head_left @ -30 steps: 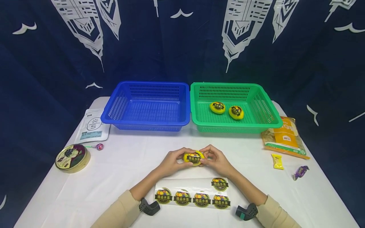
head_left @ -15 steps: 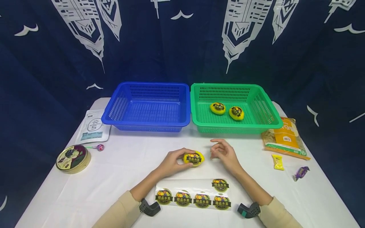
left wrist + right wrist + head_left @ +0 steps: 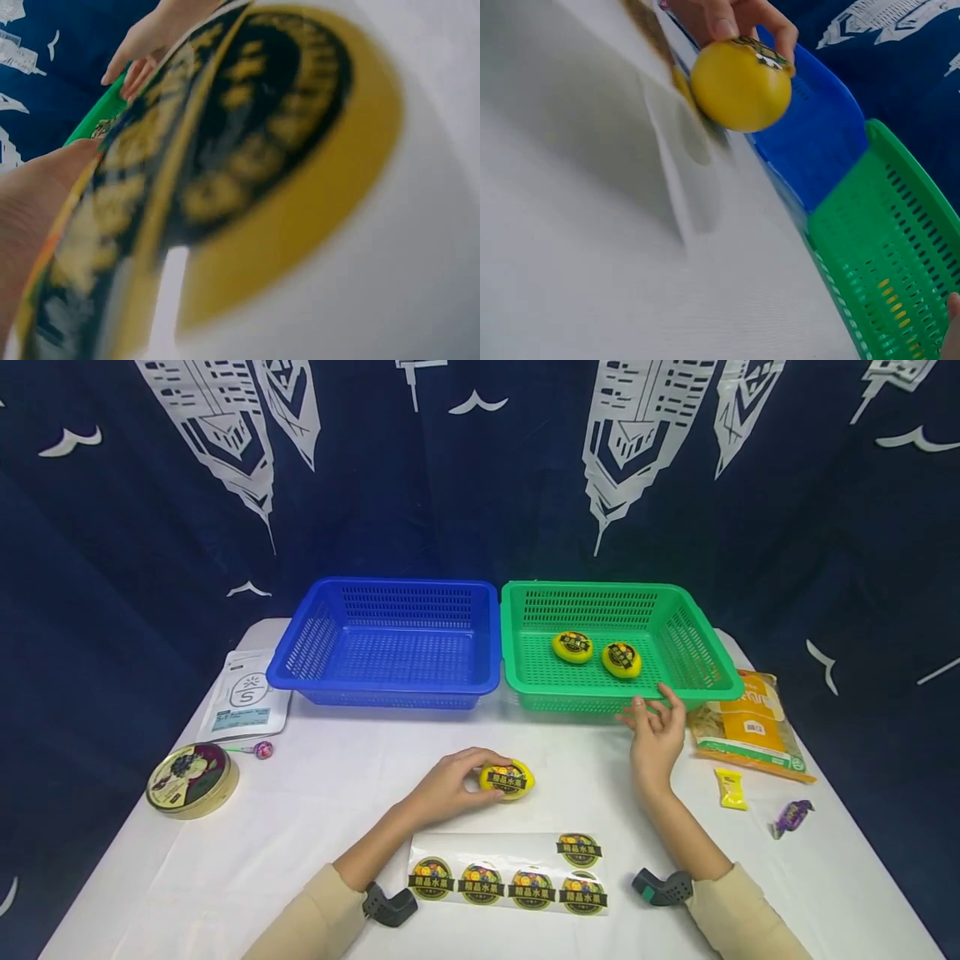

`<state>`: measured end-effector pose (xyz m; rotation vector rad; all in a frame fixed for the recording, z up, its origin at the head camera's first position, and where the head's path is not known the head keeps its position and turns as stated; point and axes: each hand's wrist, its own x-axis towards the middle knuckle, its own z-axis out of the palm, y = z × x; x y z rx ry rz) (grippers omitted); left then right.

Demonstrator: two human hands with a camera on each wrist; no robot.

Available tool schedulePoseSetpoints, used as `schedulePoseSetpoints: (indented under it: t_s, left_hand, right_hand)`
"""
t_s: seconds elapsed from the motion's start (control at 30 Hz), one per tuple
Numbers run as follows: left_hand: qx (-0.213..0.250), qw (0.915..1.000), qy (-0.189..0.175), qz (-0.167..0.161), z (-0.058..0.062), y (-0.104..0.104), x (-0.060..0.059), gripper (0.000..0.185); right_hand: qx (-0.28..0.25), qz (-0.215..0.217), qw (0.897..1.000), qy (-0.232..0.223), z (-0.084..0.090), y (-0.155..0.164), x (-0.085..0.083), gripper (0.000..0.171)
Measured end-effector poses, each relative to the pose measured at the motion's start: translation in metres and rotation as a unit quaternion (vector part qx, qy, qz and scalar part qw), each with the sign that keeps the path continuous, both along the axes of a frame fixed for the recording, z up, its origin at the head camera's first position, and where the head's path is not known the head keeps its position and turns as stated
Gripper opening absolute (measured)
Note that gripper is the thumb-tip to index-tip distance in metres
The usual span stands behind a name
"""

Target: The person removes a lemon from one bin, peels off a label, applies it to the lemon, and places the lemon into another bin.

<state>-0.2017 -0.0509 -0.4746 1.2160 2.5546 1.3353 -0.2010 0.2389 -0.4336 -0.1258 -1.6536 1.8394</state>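
Observation:
My left hand point(image 3: 450, 785) grips a yellow lemon point(image 3: 507, 780) by its left end, above the white table. A round black-and-gold label faces up on the lemon; in the right wrist view its yellow side point(image 3: 742, 86) shows below the thumb and fingers. My right hand point(image 3: 656, 739) is raised at the front rim of the green basket point(image 3: 570, 695), fingers loosely bent and nothing held. Inside that basket lie two labelled lemons, a left lemon point(image 3: 572, 647) and a right lemon point(image 3: 622, 660). A sheet of round labels point(image 3: 487, 846) lies flat between my forearms.
A blue basket point(image 3: 375, 689) stands left of the green one. At the left are a white pouch point(image 3: 243, 693), a round tin point(image 3: 191, 779) and a lollipop point(image 3: 262, 749). A yellow-orange food bag point(image 3: 750, 722), a yellow candy point(image 3: 731, 788) and a purple candy point(image 3: 792, 817) lie at the right.
My right hand has let go of the lemon and moved right and away from me to the green basket's front rim. My left hand still holds the lemon, almost in place.

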Motion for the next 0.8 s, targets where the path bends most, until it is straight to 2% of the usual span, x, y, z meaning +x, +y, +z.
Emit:
schedulePoseSetpoints:
  t_s: [0.17,0.23,0.3,0.4,0.53,0.63,0.73,0.8]
  left_hand:
    - [-0.003,0.9992,-0.024,-0.032,0.006,-0.001,-0.002,0.042]
    - [-0.005,0.9989,-0.03,-0.035,0.011,-0.003,-0.003,0.042]
    - [0.0,0.9986,-0.037,-0.039,0.022,-0.004,-0.006,0.043]
    - [0.019,0.9984,-0.034,-0.041,0.048,0.0,-0.016,0.043]
    - [0.044,0.9982,0.013,-0.038,0.093,0.015,-0.037,0.043]
    - [0.052,0.9973,0.043,-0.028,0.123,0.033,-0.06,0.042]
    - [0.047,0.9977,0.047,-0.012,0.141,0.054,-0.086,0.041]
    - [0.033,0.9984,0.045,-0.006,0.145,0.07,-0.104,0.041]
  right_hand:
    - [-0.055,-0.023,0.998,0.03,0.001,0.002,-0.007,0.036]
    - [-0.072,-0.026,0.996,0.045,0.0,0.002,-0.01,0.034]
    - [-0.078,-0.029,0.995,0.051,-0.002,0.002,-0.012,0.033]
    - [-0.083,-0.036,0.994,0.053,-0.003,0.004,-0.014,0.032]
    - [-0.093,-0.04,0.994,0.052,-0.005,0.005,-0.017,0.032]
    - [-0.098,-0.039,0.993,0.05,-0.005,0.005,-0.018,0.031]
    - [-0.096,-0.039,0.993,0.049,-0.007,0.005,-0.018,0.031]
    - [-0.095,-0.041,0.993,0.051,-0.011,0.005,-0.019,0.031]
